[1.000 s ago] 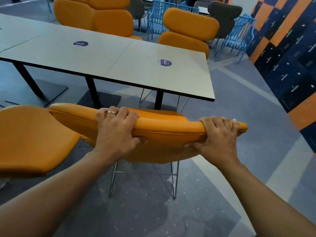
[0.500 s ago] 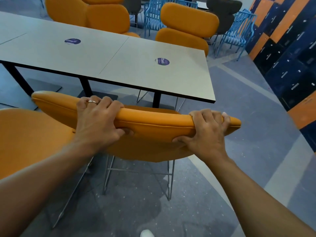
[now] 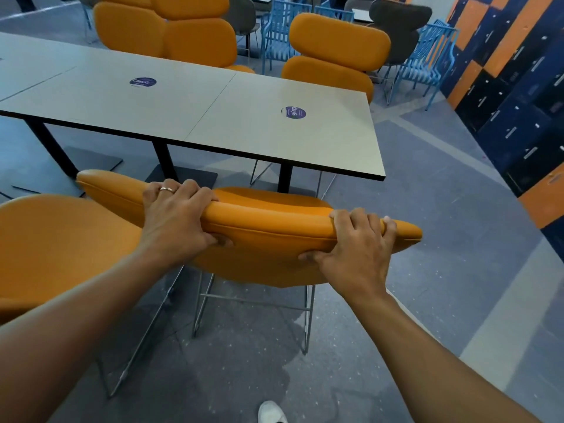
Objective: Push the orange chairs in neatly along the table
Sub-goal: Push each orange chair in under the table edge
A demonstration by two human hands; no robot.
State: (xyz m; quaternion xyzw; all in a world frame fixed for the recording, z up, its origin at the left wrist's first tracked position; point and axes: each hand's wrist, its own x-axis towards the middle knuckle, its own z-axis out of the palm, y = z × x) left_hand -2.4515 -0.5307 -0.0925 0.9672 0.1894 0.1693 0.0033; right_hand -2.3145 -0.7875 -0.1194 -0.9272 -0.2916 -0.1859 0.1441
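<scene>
Both hands grip the orange chair by its backrest top: left hand, right hand, fingers curled over the edge with thumbs pinching from below. The chair stands at 6 o'clock of the tabletop, seat front close to the near edge. Risk: an uneven push skews it, so the frame hits the table leg at 12 o'clock or the backrest hits the neighbouring chair at 9 o'clock.

Both arms stretch forward, left grip and right grip each curled tight, fingers over, thumbs under.
</scene>
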